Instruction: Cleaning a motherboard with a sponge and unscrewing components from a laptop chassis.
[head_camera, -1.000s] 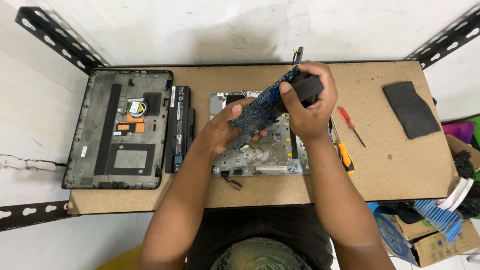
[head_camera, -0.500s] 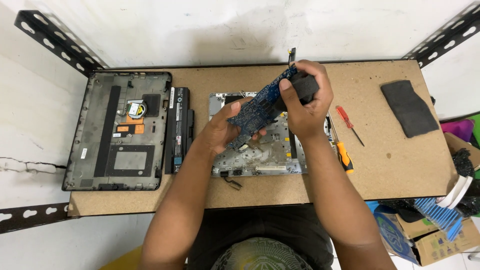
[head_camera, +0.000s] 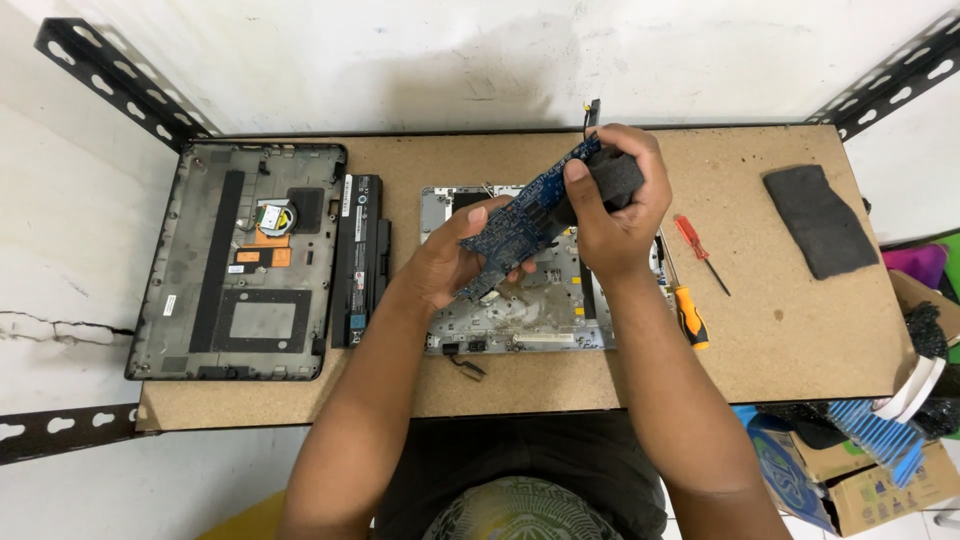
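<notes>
My left hand (head_camera: 455, 258) grips the lower end of a blue circuit board (head_camera: 520, 222), held tilted above an opened silver laptop chassis (head_camera: 525, 315). The board's upper end reaches my right hand (head_camera: 620, 215), whose fingers are closed around a dark foam block (head_camera: 612, 180) pressed against the board. A thin black part with a wire sticks up behind the right hand. Dust and grime cover the chassis under the board.
A black laptop bottom cover (head_camera: 240, 260) lies at the left, with a long black battery (head_camera: 360, 258) beside it. A red screwdriver (head_camera: 700, 250) and an orange-handled one (head_camera: 685, 310) lie right of the chassis. A dark cloth (head_camera: 820, 220) is far right. Boxes and a brush sit below the table edge.
None beyond a very slight shift of the foam block and right hand along the board's upper end.
</notes>
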